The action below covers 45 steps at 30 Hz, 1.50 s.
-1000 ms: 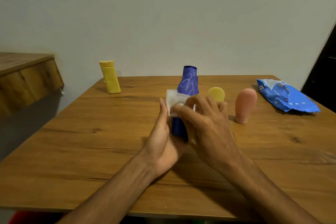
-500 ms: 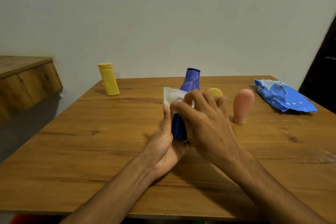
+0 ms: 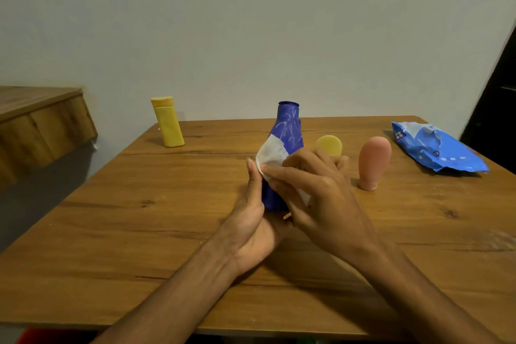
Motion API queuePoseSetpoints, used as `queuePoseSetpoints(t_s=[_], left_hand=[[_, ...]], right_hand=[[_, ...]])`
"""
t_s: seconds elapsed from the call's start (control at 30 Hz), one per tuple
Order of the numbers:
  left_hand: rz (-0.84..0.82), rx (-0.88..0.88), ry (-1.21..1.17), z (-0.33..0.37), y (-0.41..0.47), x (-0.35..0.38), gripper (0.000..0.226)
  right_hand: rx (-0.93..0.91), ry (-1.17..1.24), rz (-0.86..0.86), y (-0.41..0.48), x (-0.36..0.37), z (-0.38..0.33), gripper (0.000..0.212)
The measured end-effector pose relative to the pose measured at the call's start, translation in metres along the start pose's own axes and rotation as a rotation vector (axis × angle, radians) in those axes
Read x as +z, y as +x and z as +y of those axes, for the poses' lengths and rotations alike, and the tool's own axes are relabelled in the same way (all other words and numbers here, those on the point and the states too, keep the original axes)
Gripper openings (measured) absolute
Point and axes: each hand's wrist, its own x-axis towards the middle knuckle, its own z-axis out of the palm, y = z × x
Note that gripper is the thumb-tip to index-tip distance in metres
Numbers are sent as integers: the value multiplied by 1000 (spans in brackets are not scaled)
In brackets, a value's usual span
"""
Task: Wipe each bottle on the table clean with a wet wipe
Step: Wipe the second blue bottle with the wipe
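I held the blue bottle [image 3: 289, 131] up straight over the middle of the table [image 3: 139, 232]. I could not tell if its bottom sat on the wood. The left hand [image 3: 257, 232] was wrapped round its low part, with the thumb pointing up along the side. The right hand [image 3: 318, 198] pressed the white wipe [image 3: 272, 155] on the front of the bottle, with its fingers bent round it. Both hands were close together and met at the bottle. The bottle's top stuck up above them, and it had thin white marks on it.

A yellow bottle [image 3: 167, 123] stood far back on the left, well apart from the hands. A round yellow thing [image 3: 329, 144] peeked out just behind the right fingers, and I could not tell what it was. A pink bottle [image 3: 373, 163] stood near it on the right. A blue pack [image 3: 435, 151] lay at the far right corner. A wood shelf [image 3: 42, 120] was on the left by the wall.
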Motion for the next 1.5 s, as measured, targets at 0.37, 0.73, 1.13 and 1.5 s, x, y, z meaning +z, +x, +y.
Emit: queuePoseSetpoints(t_s=[0.37,0.73,1.13,1.5], left_hand=[[88,-23,-9,9,2,-1,73],[196,50,-34,13,-1,2,65],[264,74,-6,14,3,1,66],[210,39,17,10,0,3,76]], right_hand=[[118,133,64,-7,4,4,19],[247,268,-43,2,1,2,20],[324,352,31,2,4,7,17],[110,350,30,0,10,8,17]])
